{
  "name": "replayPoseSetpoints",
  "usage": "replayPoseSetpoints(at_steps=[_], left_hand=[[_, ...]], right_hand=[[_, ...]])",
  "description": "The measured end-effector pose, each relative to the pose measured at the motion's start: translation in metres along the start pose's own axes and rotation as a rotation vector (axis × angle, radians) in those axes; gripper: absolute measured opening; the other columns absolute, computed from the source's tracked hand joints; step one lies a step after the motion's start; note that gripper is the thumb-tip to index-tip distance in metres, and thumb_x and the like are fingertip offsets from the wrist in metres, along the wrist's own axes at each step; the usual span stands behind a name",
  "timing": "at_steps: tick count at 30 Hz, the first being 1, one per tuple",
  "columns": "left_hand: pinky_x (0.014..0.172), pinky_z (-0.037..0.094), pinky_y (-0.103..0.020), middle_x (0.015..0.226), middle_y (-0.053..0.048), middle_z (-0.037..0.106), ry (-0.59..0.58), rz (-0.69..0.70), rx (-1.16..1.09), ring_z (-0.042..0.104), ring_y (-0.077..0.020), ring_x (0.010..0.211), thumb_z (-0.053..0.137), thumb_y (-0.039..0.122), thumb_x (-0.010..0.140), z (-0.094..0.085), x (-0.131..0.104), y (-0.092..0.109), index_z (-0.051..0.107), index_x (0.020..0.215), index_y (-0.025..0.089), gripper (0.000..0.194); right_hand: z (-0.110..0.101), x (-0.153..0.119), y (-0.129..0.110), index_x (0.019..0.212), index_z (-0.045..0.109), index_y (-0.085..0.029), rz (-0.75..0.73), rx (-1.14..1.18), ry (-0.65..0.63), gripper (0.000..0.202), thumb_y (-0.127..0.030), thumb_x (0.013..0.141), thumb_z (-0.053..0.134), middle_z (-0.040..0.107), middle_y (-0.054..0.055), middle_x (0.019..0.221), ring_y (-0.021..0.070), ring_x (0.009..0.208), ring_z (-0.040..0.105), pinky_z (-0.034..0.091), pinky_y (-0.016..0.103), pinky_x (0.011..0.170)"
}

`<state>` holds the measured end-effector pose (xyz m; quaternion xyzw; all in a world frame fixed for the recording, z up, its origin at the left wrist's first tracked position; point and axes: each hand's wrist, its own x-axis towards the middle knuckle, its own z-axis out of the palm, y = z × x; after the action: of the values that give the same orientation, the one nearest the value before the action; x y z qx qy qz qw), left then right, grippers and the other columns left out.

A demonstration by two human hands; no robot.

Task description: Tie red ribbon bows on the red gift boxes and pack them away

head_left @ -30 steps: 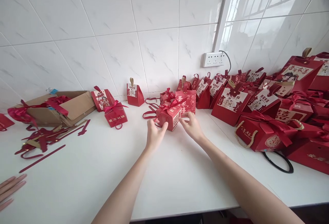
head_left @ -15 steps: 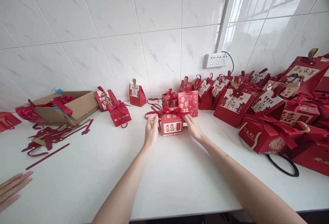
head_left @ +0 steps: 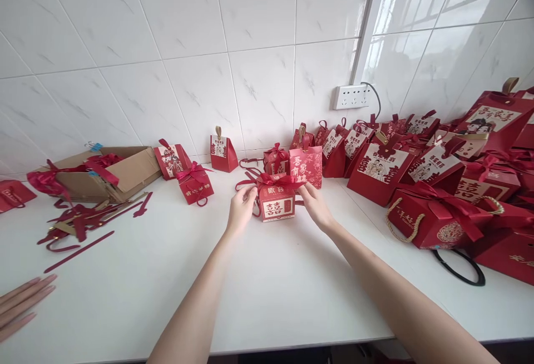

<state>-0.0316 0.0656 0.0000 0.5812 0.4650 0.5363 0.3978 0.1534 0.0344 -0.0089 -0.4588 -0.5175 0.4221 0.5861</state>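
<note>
A small red gift box (head_left: 278, 208) with a cream label and a red bow (head_left: 275, 180) on top stands on the white table between my hands. My left hand (head_left: 242, 208) is at the box's left side, its fingers pinched on the end of the bow's ribbon. At the right, my right hand (head_left: 315, 205) pinches the other side of the ribbon. Just behind the box stands a pink-red patterned bag (head_left: 306, 166), next to another small red box (head_left: 276, 161).
An open cardboard box (head_left: 137, 172) with ribbons and a heap of loose straps (head_left: 77, 222) lie at left. Another person's hand (head_left: 25, 303) rests at the left edge. Many red gift boxes (head_left: 377, 172) crowd the right side, near a black loop (head_left: 461, 268).
The small box between my hands has turned slightly and shifted a little to the left. My left hand has moved slightly left and its fingers have changed pose.
</note>
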Motion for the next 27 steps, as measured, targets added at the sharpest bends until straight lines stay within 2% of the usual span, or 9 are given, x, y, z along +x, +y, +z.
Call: replayPoseSetpoints(at_steps=[3, 6, 13, 18, 20, 23, 25, 27], left_hand=[[0.064, 0.047, -0.027, 0.079, -0.004, 0.064, -0.054, -0.036, -0.013, 0.060, -0.0176, 0.074, 0.062, 0.046, 0.068, 0.000, 0.000, 0.000, 0.061, 0.090, 0.017, 0.036], [0.055, 0.043, -0.024, 0.074, -0.003, 0.061, -0.072, -0.081, -0.031, 0.057, -0.0143, 0.065, 0.065, 0.045, 0.064, 0.001, -0.001, 0.002, 0.060, 0.082, 0.017, 0.034], [0.046, 0.036, -0.022, 0.062, 0.001, 0.053, -0.132, -0.260, -0.141, 0.043, -0.0068, 0.044, 0.068, 0.044, 0.058, -0.001, -0.004, 0.009, 0.055, 0.076, 0.014, 0.036], [0.046, 0.031, -0.020, 0.058, 0.003, 0.046, -0.137, -0.252, -0.197, 0.034, -0.0038, 0.045, 0.071, 0.039, 0.055, -0.005, -0.004, 0.015, 0.055, 0.069, 0.013, 0.033], [0.048, 0.031, -0.020, 0.057, 0.004, 0.044, -0.119, -0.213, -0.210, 0.034, -0.0043, 0.047, 0.070, 0.038, 0.057, -0.006, -0.005, 0.018, 0.055, 0.068, 0.014, 0.030], [0.052, 0.034, -0.022, 0.055, 0.004, 0.042, -0.120, -0.060, -0.193, 0.038, -0.0071, 0.051, 0.066, 0.036, 0.063, -0.005, -0.009, 0.025, 0.055, 0.067, 0.016, 0.023], [0.054, 0.037, -0.023, 0.057, 0.002, 0.045, -0.148, 0.086, -0.075, 0.042, -0.0098, 0.055, 0.062, 0.034, 0.068, -0.003, -0.014, 0.028, 0.054, 0.065, 0.017, 0.019], [0.060, 0.041, -0.026, 0.069, -0.001, 0.051, -0.171, 0.283, 0.143, 0.050, -0.0134, 0.066, 0.058, 0.031, 0.073, 0.000, -0.021, 0.029, 0.056, 0.065, 0.018, 0.016]], right_hand=[[0.002, -0.002, 0.000, 0.090, 0.050, -0.020, -0.055, -0.099, 0.036, 0.034, -0.052, 0.077, 0.052, 0.060, 0.006, 0.107, 0.0214, 0.101, 0.055, 0.047, 0.036, 0.085], [0.003, -0.002, 0.003, 0.096, 0.048, -0.022, -0.084, -0.069, 0.014, 0.036, -0.046, 0.074, 0.061, 0.059, 0.007, 0.113, 0.0214, 0.108, 0.054, 0.044, 0.037, 0.091], [0.003, -0.002, 0.000, 0.099, 0.048, -0.021, -0.062, 0.005, -0.062, 0.040, -0.042, 0.070, 0.066, 0.059, 0.009, 0.115, 0.0228, 0.112, 0.054, 0.046, 0.038, 0.092], [0.003, -0.003, -0.001, 0.096, 0.050, -0.022, -0.082, -0.087, -0.051, 0.032, -0.042, 0.074, 0.062, 0.061, 0.009, 0.114, 0.0232, 0.115, 0.052, 0.044, 0.040, 0.094], [0.003, -0.003, -0.001, 0.097, 0.050, -0.021, -0.087, -0.097, -0.045, 0.033, -0.042, 0.075, 0.061, 0.061, 0.009, 0.114, 0.0231, 0.114, 0.053, 0.044, 0.040, 0.094], [0.004, -0.003, 0.000, 0.098, 0.050, -0.021, -0.086, -0.112, -0.042, 0.033, -0.042, 0.074, 0.061, 0.061, 0.009, 0.114, 0.0233, 0.112, 0.054, 0.044, 0.040, 0.093], [0.004, -0.003, 0.001, 0.097, 0.050, -0.021, -0.084, -0.121, -0.034, 0.033, -0.042, 0.074, 0.061, 0.061, 0.009, 0.113, 0.0234, 0.111, 0.055, 0.045, 0.039, 0.091], [0.004, -0.003, 0.002, 0.095, 0.050, -0.021, -0.072, -0.133, -0.017, 0.032, -0.042, 0.074, 0.061, 0.062, 0.009, 0.111, 0.0235, 0.110, 0.055, 0.045, 0.039, 0.090]])
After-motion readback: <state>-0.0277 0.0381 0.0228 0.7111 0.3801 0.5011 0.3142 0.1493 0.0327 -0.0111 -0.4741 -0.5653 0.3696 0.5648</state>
